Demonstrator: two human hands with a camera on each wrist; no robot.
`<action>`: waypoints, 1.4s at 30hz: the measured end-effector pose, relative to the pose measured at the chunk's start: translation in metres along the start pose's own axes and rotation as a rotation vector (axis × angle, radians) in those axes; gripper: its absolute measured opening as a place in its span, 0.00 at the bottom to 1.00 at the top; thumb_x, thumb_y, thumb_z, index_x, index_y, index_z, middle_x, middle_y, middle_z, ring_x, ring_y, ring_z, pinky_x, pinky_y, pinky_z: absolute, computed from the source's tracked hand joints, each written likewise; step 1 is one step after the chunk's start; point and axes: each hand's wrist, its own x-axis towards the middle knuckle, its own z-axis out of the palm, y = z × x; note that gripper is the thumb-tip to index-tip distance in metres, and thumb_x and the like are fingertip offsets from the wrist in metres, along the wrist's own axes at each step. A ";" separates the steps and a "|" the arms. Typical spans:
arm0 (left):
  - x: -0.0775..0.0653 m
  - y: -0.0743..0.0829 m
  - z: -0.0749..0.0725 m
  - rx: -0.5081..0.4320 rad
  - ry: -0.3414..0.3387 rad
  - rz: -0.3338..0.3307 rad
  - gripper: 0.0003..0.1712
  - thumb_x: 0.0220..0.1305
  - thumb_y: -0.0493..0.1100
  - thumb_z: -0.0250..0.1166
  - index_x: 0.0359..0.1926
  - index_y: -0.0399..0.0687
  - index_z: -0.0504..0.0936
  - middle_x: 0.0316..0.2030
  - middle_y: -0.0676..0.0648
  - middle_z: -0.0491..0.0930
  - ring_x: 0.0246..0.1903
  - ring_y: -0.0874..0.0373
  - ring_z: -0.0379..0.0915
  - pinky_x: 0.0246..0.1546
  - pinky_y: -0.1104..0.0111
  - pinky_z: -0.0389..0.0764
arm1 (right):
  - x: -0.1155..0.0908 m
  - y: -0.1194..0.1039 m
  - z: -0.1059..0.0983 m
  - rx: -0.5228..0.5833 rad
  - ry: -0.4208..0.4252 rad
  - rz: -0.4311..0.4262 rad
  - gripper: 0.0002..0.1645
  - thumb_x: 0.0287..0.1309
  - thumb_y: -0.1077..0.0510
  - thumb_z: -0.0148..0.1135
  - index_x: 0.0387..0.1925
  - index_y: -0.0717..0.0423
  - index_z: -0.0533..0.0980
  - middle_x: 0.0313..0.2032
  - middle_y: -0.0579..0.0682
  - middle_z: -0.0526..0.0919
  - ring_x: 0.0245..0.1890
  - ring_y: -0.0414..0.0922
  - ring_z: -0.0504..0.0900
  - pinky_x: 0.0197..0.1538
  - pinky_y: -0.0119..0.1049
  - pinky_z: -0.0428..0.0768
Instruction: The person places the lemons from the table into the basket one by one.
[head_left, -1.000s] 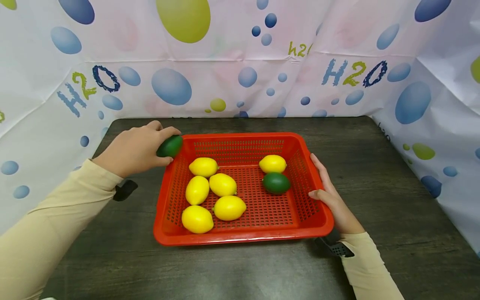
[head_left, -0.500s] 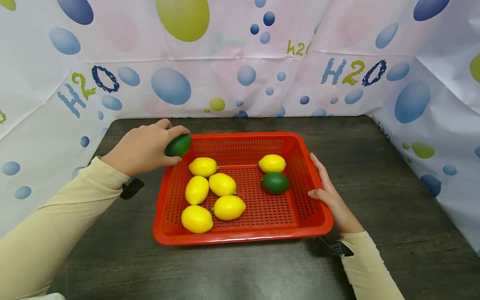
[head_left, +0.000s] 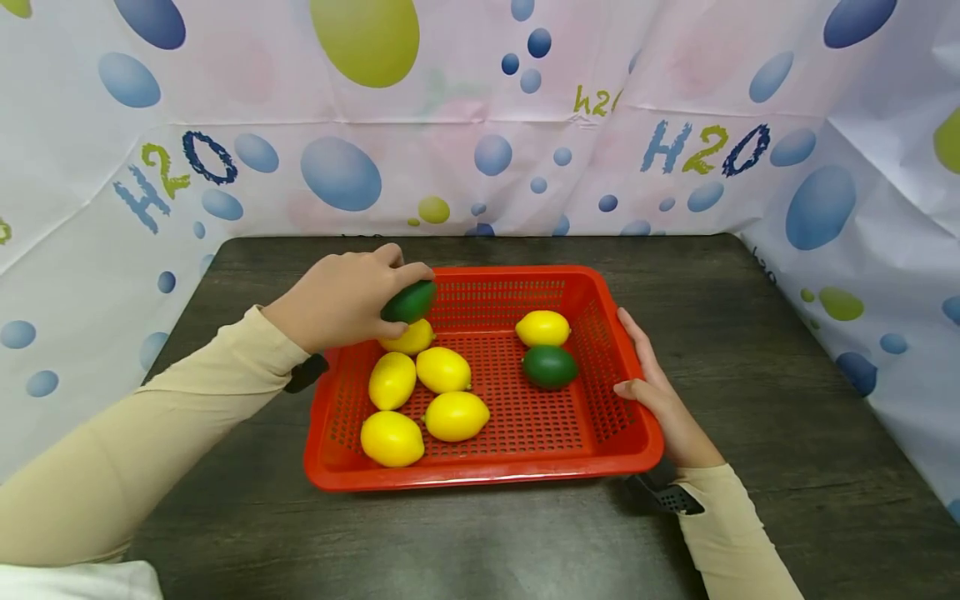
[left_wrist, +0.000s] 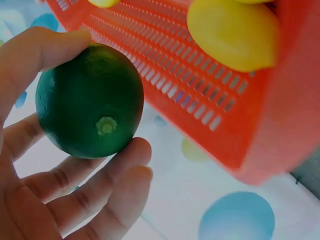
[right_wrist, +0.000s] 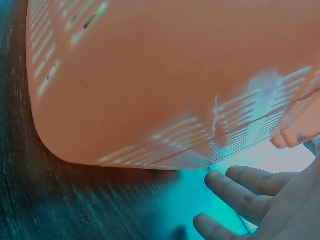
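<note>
In the head view my left hand (head_left: pixel 348 296) holds a dark green lime (head_left: pixel 409 302) over the back left of a red plastic basket (head_left: pixel 480 477). Thumb and fingers are round the lime, and its pale stem nub faces the left wrist camera. Just below the lime a yellow lemon (head_left: pixel 408 340) is partly covered. My right hand (head_left: pixel 660 392) is at the basket's right side, thumb over the rim and fingers along the outer wall. Further lemons (head_left: pixel 456 417) lie in the basket's left half. On the right, a second lime (head_left: pixel 550 367) lies by a single lemon (head_left: pixel 543 328).
The basket, with slotted walls and floor, stands on a dark wooden table (head_left: pixel 480 542). A white cloth backdrop (head_left: pixel 420 175) printed with blue and green ovals rises behind the table and along both sides.
My left hand has carried the lime to the right, from the basket's left rim to above the back left lemon. The right hand and the fruit in the basket stay as they were.
</note>
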 end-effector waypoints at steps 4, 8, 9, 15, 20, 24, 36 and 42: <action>0.007 0.007 0.006 0.014 0.015 0.072 0.31 0.59 0.51 0.76 0.62 0.51 0.78 0.39 0.41 0.75 0.26 0.50 0.76 0.28 0.58 0.84 | 0.000 0.001 0.000 0.002 -0.003 -0.006 0.53 0.65 0.66 0.42 0.82 0.24 0.40 0.80 0.47 0.42 0.73 0.63 0.56 0.55 0.49 0.81; 0.012 0.013 0.010 0.013 0.028 0.118 0.30 0.58 0.50 0.76 0.59 0.49 0.78 0.38 0.41 0.75 0.24 0.50 0.76 0.27 0.59 0.83 | 0.000 0.001 -0.001 0.001 -0.007 -0.009 0.53 0.65 0.66 0.42 0.82 0.25 0.39 0.80 0.47 0.42 0.73 0.63 0.55 0.56 0.48 0.81; 0.014 0.014 0.011 0.012 0.024 0.123 0.30 0.57 0.49 0.76 0.59 0.48 0.79 0.39 0.41 0.75 0.25 0.49 0.76 0.28 0.58 0.84 | 0.001 0.001 -0.001 -0.001 -0.007 -0.009 0.52 0.65 0.66 0.42 0.82 0.25 0.39 0.80 0.46 0.42 0.73 0.63 0.55 0.56 0.48 0.81; 0.020 0.025 0.013 0.016 -0.020 0.123 0.31 0.55 0.48 0.78 0.56 0.39 0.80 0.41 0.41 0.77 0.31 0.50 0.78 0.32 0.58 0.85 | 0.002 0.001 -0.001 -0.005 -0.013 -0.011 0.52 0.66 0.66 0.42 0.82 0.25 0.39 0.80 0.46 0.41 0.74 0.62 0.55 0.56 0.49 0.81; 0.024 0.031 0.019 -0.027 -0.014 0.147 0.26 0.54 0.46 0.79 0.49 0.40 0.78 0.40 0.44 0.77 0.32 0.52 0.77 0.34 0.59 0.84 | 0.002 0.001 -0.001 -0.009 -0.019 -0.013 0.52 0.66 0.66 0.42 0.82 0.25 0.39 0.80 0.46 0.41 0.74 0.63 0.55 0.56 0.49 0.81; 0.029 0.036 0.022 -0.059 -0.017 0.176 0.26 0.54 0.45 0.80 0.47 0.41 0.76 0.39 0.46 0.78 0.32 0.53 0.77 0.35 0.61 0.84 | 0.002 0.001 -0.001 -0.008 -0.020 -0.011 0.53 0.66 0.66 0.42 0.82 0.25 0.39 0.80 0.47 0.41 0.73 0.63 0.55 0.56 0.49 0.81; 0.038 0.051 0.029 -0.068 -0.101 0.219 0.26 0.54 0.46 0.80 0.47 0.43 0.76 0.37 0.49 0.81 0.32 0.54 0.78 0.36 0.62 0.83 | 0.001 0.001 -0.002 -0.005 -0.009 -0.011 0.52 0.66 0.65 0.43 0.82 0.24 0.39 0.80 0.48 0.42 0.72 0.63 0.57 0.55 0.48 0.81; 0.042 0.055 0.035 -0.089 -0.150 0.249 0.27 0.53 0.46 0.80 0.45 0.43 0.74 0.35 0.50 0.80 0.30 0.55 0.77 0.34 0.62 0.81 | 0.001 0.001 -0.003 -0.006 -0.011 -0.014 0.53 0.65 0.66 0.43 0.82 0.24 0.39 0.80 0.48 0.42 0.73 0.63 0.56 0.56 0.48 0.81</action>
